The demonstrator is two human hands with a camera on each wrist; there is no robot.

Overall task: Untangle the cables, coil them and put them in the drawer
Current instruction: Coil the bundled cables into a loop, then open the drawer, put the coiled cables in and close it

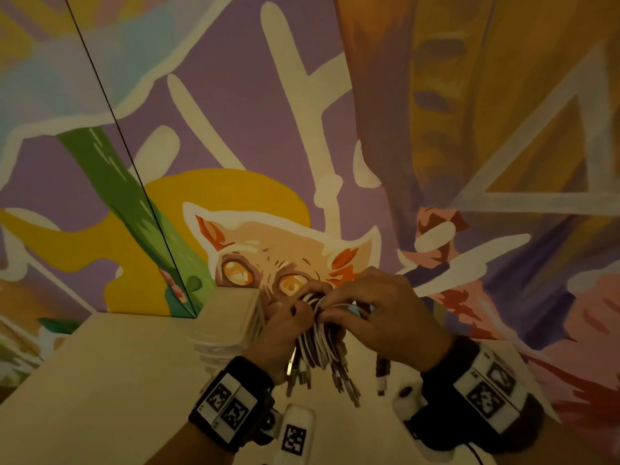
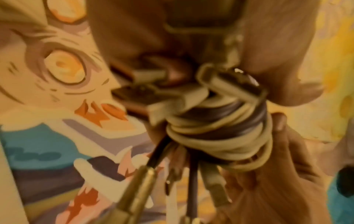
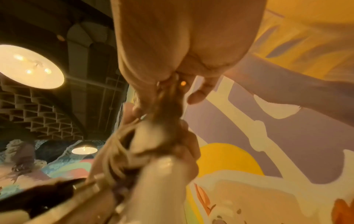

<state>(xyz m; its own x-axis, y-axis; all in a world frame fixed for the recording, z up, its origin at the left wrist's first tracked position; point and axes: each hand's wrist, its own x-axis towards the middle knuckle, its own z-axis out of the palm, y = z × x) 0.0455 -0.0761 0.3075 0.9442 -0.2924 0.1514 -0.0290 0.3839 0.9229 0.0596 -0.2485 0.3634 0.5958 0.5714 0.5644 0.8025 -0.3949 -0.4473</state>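
A blurred pale plug end (image 3: 153, 189) fills the bottom of my right wrist view, closest of anything to a lens, with thin loops of cord fanned out just beside it. It belongs to the bundle of cables (image 1: 322, 333) I hold up in front of me, above the pale cabinet top (image 1: 110, 380) and against the painted wall. The bundle's long axis runs roughly up and down: the wound part sits at the top between my hands and the loose plug ends (image 1: 339, 380) hang down toward me.

My left hand (image 1: 285, 330) has its fingers curled round the bundle from the left, gripping it. My right hand (image 1: 382, 317) comes over from the right, thumb and fingertips pinching the white strands at the top of the coil.

The left wrist view shows what the head view cannot: pale cords and one dark cord wrapped crosswise round the bundle (image 2: 220, 133), flat USB-type plugs (image 2: 134, 92) sticking out to one side, and a brass-coloured jack plug (image 2: 138, 186) hanging on a black lead. The right wrist view alone shows the ceiling, with a round lamp (image 3: 28, 66) and a smaller one (image 3: 84, 150) further off. Behind everything is the mural (image 1: 268, 256), a cat-like face with orange eyes.
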